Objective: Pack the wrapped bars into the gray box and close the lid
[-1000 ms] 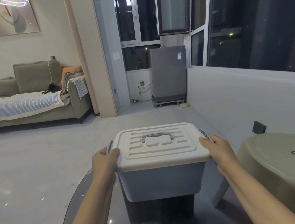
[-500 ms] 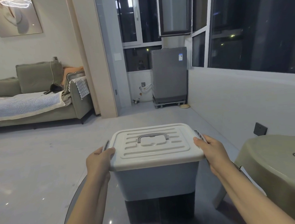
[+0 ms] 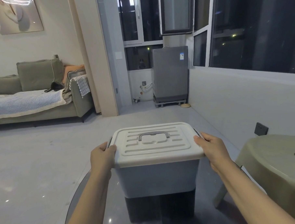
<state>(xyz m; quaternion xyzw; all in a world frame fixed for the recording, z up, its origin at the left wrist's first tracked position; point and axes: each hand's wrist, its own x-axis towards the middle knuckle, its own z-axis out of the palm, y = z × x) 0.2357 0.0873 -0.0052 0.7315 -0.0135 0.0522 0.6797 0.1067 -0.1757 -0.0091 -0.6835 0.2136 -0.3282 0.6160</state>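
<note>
The gray box (image 3: 157, 178) stands on a dark glass table (image 3: 89, 190) straight in front of me. Its off-white lid (image 3: 156, 145) lies flat on top, with a gray carry handle (image 3: 153, 134) folded down in the middle. My left hand (image 3: 102, 155) grips the lid's left edge at the side latch. My right hand (image 3: 210, 147) grips the lid's right edge at the other latch. No wrapped bars are in view; the inside of the box is hidden by the lid.
An olive-green plastic stool (image 3: 277, 165) stands close on the right. A sofa (image 3: 39, 93) sits at the far left, a gray washing machine (image 3: 170, 75) by the windows. Gray tiled floor lies beyond the table.
Both hands have kept their hold on the lid's sides. The view has shifted slightly, so the box sits a little further left and lower in frame than before.
</note>
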